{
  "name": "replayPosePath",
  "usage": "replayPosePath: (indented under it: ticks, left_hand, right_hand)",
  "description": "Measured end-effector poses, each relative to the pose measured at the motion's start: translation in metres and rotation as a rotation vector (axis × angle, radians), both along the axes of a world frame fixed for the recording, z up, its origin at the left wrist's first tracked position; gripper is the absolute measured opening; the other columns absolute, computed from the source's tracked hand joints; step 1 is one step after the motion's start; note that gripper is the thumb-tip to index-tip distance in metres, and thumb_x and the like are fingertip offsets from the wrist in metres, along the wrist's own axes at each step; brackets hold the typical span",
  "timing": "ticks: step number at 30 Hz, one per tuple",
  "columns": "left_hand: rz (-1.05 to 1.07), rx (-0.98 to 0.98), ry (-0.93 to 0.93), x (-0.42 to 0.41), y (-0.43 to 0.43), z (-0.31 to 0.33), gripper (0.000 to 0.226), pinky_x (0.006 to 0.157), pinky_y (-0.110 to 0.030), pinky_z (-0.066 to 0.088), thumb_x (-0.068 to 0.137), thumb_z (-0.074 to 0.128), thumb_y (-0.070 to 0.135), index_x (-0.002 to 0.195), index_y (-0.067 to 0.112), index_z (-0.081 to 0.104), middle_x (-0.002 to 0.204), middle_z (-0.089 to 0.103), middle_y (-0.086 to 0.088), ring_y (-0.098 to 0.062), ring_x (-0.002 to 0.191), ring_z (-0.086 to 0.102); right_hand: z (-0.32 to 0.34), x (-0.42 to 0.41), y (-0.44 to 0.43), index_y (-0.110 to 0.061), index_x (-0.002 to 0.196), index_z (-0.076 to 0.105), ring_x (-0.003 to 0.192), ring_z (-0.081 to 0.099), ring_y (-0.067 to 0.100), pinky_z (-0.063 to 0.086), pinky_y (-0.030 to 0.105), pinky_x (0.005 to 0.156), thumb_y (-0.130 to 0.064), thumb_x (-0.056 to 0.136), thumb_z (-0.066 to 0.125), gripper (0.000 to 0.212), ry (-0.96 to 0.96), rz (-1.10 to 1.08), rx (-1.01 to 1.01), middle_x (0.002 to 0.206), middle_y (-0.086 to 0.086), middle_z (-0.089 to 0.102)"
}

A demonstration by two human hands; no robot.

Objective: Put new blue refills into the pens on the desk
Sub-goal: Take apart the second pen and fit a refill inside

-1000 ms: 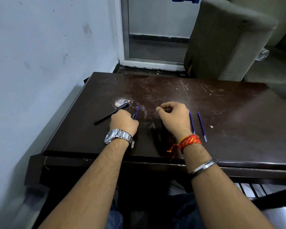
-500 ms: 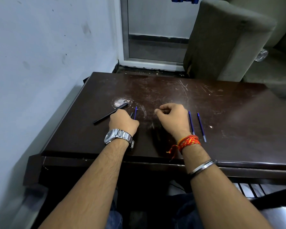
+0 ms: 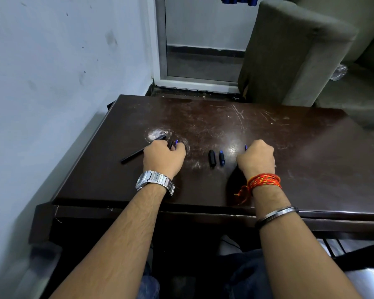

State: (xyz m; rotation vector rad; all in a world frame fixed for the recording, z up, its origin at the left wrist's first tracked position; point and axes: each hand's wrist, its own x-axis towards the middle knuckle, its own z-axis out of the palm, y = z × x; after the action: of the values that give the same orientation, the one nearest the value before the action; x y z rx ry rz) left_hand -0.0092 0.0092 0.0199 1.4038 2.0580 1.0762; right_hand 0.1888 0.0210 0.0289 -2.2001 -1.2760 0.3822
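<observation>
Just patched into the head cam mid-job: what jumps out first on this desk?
Two fists rest on the scuffed dark desk: the left hand closed around something blue-tipped, the right hand over a blue tip at its knuckles. Between them lie two small pen caps, one black, one blue. A black pen barrel slants out left of the left hand.

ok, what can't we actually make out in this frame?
- Head view: refills under the right hand; only a blue tip shows.
- What the left hand grips; its fingers cover it.
- Near end of the black pen, behind that hand.
- Two small caps: too small to identify.
</observation>
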Motion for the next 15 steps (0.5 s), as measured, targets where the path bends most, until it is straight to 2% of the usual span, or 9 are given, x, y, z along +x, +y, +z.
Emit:
replayPosePath:
  ticks: [2,4,6,9,12,15]
  left_hand:
    - [-0.023,0.004,-0.045,0.002,-0.0007,0.0,0.036,0.046,-0.027,0.047,0.08,0.058,0.034,0.054,0.008,0.055,0.048,0.056,-0.003,-0.024,0.048,0.059]
    - [-0.038,0.018,-0.034,0.0035,-0.0013,-0.0002,0.04,0.039,-0.025,0.038,0.08,0.057,0.034,0.049,0.011,0.047,0.043,0.046,0.002,-0.017,0.042,0.047]
    - [-0.051,0.029,-0.035,0.0044,-0.002,0.0,0.044,0.036,-0.022,0.026,0.081,0.054,0.034,0.046,0.013,0.038,0.039,0.035,0.006,-0.012,0.036,0.035]
    - [-0.094,0.041,-0.073,0.0043,-0.0006,-0.0026,0.04,0.04,-0.025,0.028,0.083,0.051,0.03,0.051,0.007,0.043,0.043,0.039,0.005,-0.01,0.039,0.034]
    - [-0.153,0.072,-0.076,0.0042,0.0001,-0.0046,0.039,0.039,-0.02,0.029,0.089,0.052,0.028,0.057,0.007,0.046,0.047,0.044,0.002,-0.008,0.04,0.037]
    - [-0.227,0.12,-0.058,0.0057,-0.0009,-0.0051,0.042,0.04,-0.013,0.032,0.094,0.053,0.029,0.054,0.018,0.046,0.046,0.042,0.01,-0.004,0.04,0.043]
  right_hand:
    - [-0.0019,0.0011,0.0002,-0.009,0.081,0.053,0.093,0.063,0.045,0.042,0.034,0.069,-0.004,0.083,0.064,0.013,0.003,0.006,-0.032,0.1,0.023,0.063]
    - [-0.0036,0.001,0.0014,-0.01,0.081,0.051,0.096,0.063,0.046,0.042,0.035,0.07,-0.001,0.084,0.061,0.014,-0.003,0.009,-0.051,0.105,0.025,0.063]
    - [-0.0048,0.0007,0.0031,-0.004,0.088,0.059,0.098,0.064,0.046,0.042,0.035,0.07,0.0,0.084,0.06,0.006,0.012,0.003,-0.048,0.107,0.026,0.063]
    - [-0.0051,0.0011,0.0042,0.001,0.099,0.063,0.099,0.064,0.046,0.041,0.034,0.071,-0.003,0.087,0.061,0.013,0.039,-0.009,-0.047,0.108,0.026,0.064]
    - [-0.0025,0.0024,0.0021,-0.003,0.091,0.059,0.098,0.063,0.045,0.042,0.035,0.071,-0.001,0.088,0.059,0.004,0.03,0.015,-0.072,0.107,0.025,0.063]
    - [0.0005,0.0037,0.0016,-0.009,0.077,0.047,0.101,0.062,0.046,0.043,0.038,0.073,0.001,0.086,0.058,0.018,0.003,0.016,-0.106,0.109,0.025,0.062]
